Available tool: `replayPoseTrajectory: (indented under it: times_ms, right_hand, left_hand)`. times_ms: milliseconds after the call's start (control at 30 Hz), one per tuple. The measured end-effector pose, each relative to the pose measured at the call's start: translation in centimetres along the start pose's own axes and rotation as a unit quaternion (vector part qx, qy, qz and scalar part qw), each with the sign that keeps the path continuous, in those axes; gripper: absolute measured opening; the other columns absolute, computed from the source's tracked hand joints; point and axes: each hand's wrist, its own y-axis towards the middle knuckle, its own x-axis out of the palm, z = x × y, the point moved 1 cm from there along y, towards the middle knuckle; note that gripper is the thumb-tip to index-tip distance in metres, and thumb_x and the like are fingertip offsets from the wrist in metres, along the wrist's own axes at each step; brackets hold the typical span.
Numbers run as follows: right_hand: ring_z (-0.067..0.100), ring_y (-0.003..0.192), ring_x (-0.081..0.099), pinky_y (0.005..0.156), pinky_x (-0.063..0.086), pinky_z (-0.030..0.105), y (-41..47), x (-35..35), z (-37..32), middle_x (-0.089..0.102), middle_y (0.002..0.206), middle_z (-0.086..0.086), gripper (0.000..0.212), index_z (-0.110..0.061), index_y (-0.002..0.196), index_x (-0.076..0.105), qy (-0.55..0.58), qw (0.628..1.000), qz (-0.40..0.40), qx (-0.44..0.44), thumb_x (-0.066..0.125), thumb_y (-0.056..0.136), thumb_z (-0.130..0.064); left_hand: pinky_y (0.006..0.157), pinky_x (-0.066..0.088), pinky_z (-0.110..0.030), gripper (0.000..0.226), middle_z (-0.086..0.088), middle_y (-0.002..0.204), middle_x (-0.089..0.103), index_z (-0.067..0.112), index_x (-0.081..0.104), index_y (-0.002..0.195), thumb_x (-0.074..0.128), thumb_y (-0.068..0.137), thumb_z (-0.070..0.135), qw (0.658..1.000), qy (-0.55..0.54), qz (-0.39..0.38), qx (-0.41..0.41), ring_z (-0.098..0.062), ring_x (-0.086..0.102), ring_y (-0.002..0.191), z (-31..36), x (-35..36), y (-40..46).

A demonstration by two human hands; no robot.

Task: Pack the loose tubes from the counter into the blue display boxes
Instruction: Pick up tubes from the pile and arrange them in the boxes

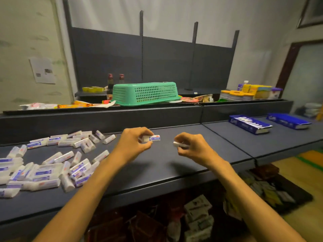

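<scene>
Several loose white tubes with blue and red print (52, 165) lie scattered over the left part of the dark counter (157, 165). My left hand (134, 142) pinches one white tube (153, 138) above the counter's middle. My right hand (192, 145) grips another white tube (180, 144), its cap end pointing left. Two blue display boxes lie at the right: the nearer box (250, 124) shows a row of tubes inside, the farther box (288, 120) sits beyond it.
A raised ledge (122, 116) runs behind the counter with an upturned green basket (145, 93), bottles, jars and packets on it. Dark shelving panels stand behind. Under the counter lie assorted goods. A seam divides the counter near the boxes.
</scene>
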Motion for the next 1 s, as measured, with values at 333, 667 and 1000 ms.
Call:
replayPoseTrajectory:
  times_ms: [333,667,1000]
  right_hand:
    - [0.018,0.071,0.068,0.066,0.057,0.025,-11.0,-13.4,7.7,0.069,0.082,0.001,0.016,-0.016,0.098,0.059,0.122,0.988,0.003,0.089,0.069,0.088,-0.023]
    - [0.014,0.087,0.071,0.074,0.059,0.026,-15.5,-20.7,15.7,0.07,0.102,0.004,0.027,-0.015,0.105,0.061,0.166,0.971,0.025,0.171,0.072,0.083,-0.005]
    - [0.002,0.09,0.062,0.076,0.05,0.009,-13.5,-26.5,27.5,0.066,0.106,-0.006,0.029,-0.02,0.115,0.067,-0.057,0.991,0.019,0.117,0.07,0.087,-0.023]
  left_hand:
    - [0.069,0.057,-0.023,0.02,0.009,0.087,0.072,0.02,0.074,0.098,0.077,0.078,0.016,0.998,-0.052,-0.035,0.012,-0.005,0.066,0.074,12.6,12.3,2.5]
    - [0.071,0.059,-0.028,0.023,0.005,0.092,0.072,0.018,0.073,0.102,0.077,0.08,0.018,0.994,-0.078,-0.077,0.029,-0.008,0.066,0.078,19.1,21.5,6.5]
    - [0.074,0.059,-0.034,0.023,0.005,0.094,0.071,0.02,0.072,0.103,0.076,0.08,0.019,0.992,-0.086,-0.08,0.048,-0.007,0.067,0.081,20.6,32.4,15.4]
